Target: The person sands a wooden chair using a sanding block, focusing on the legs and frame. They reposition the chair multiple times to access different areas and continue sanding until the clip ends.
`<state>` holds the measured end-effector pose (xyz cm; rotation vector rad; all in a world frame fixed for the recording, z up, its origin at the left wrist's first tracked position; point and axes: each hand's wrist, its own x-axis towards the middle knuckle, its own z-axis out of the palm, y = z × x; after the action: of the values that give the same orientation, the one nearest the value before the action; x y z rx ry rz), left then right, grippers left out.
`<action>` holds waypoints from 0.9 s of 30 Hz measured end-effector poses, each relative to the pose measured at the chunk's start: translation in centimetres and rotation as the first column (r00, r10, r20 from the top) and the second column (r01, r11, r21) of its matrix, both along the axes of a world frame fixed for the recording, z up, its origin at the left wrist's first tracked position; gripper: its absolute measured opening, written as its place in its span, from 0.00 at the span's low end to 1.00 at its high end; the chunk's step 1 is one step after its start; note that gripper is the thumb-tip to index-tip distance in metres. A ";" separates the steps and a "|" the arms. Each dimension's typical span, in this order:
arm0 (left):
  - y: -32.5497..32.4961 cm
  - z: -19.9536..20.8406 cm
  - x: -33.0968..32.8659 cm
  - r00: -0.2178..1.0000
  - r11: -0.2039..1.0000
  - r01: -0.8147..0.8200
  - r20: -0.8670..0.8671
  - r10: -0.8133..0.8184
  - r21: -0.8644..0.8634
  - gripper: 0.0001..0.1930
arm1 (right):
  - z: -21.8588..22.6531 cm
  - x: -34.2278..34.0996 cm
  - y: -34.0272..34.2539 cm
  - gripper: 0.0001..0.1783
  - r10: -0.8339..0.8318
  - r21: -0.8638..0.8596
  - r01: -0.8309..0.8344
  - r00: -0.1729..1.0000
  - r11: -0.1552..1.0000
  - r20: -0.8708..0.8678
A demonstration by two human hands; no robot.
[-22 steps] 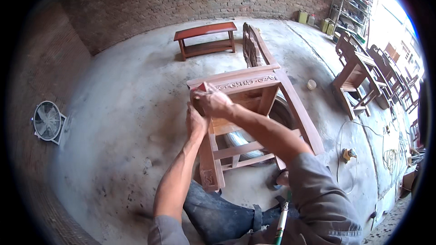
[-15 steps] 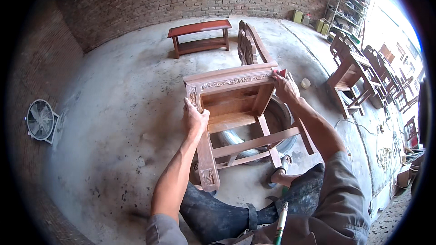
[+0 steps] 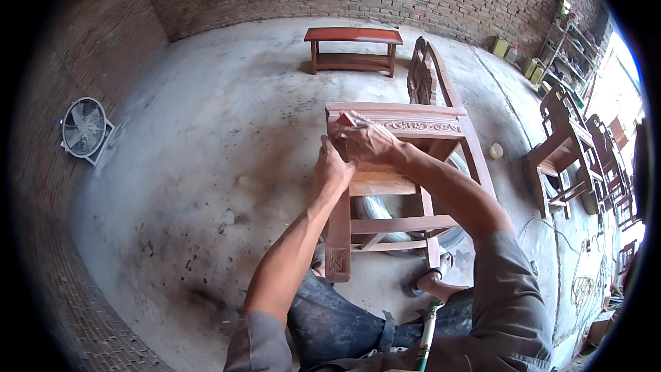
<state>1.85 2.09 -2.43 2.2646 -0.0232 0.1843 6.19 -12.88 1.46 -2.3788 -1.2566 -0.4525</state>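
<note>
In front of me a wooden chair [image 3: 403,224] lies tipped back, its legs toward me, over a tyre [image 3: 452,236]. A carved scroll rail [image 3: 427,126] runs along its seat front. My left hand [image 3: 334,169] is wrapped around the left chair leg, just below the rail corner. Right beside it, my right hand [image 3: 372,141] presses a folded red piece of sandpaper [image 3: 346,119] against the left end of the rail. My right fingers partly hide the carving there.
A red-topped low table [image 3: 354,33] stands farther back. Other wooden chairs [image 3: 561,158] line the right side. A white floor fan [image 3: 86,129] is at the left, a small pale cup [image 3: 496,151] right of the chair. A cable [image 3: 585,289] lies coiled on the floor.
My right hand with the sandpaper has swept from the right end of the carved rail to its left end, near my left hand. The view has shifted left.
</note>
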 end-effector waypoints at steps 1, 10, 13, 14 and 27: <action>-0.8 0.4 -0.2 1.000 1.000 0.000 -0.009 0.000 -0.018 0.42 | 0.7 1.1 -0.6 0.20 -0.057 -0.067 0.057 0.998 0.996 0.005; 0.5 -4.5 -1.8 0.960 0.957 0.195 0.241 -0.142 -0.216 0.52 | 0.2 3.8 0.6 0.21 -0.037 0.016 0.039 0.997 0.999 -0.069; 0.8 -3.7 -6.4 0.970 0.866 0.216 0.001 -0.241 -0.451 0.43 | -1.2 1.1 -0.8 0.21 -0.080 -0.033 0.076 0.988 0.997 -0.133; 1.6 -4.1 -7.7 0.964 0.845 0.200 -0.056 -0.260 -0.495 0.41 | -1.8 -0.1 -0.8 0.20 -0.030 -0.047 0.026 0.995 0.999 -0.095; 4.7 -6.3 -18.0 0.704 -0.227 -0.424 -0.161 -0.692 -0.877 0.30 | 1.1 -14.1 1.1 0.29 0.248 -0.068 -0.252 0.967 0.965 -0.066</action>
<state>-16.17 6.76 -8.73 0.3228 0.1733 -0.6941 -7.92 -11.78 2.58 -2.2343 -1.5465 -0.2613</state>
